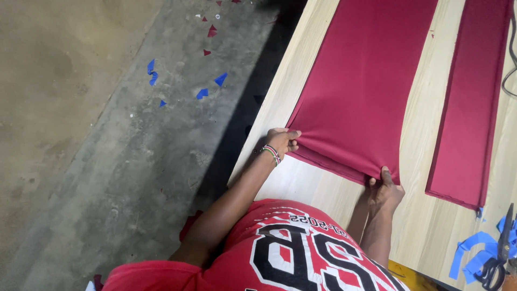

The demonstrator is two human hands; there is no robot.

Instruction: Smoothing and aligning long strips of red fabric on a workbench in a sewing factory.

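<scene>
A large dark red fabric piece lies flat on a light wooden table. My left hand, with beaded bracelets at the wrist, pinches the fabric's near left corner. My right hand grips the near right corner, fingers on top of the edge. The near edge is folded double between the two hands. My red shirt with large black and white letters fills the bottom of the view.
A second, narrower dark red fabric strip lies to the right. Black scissors and blue tape pieces sit at the table's right corner. A dark cable runs at far right. Blue and red scraps litter the concrete floor left of the table.
</scene>
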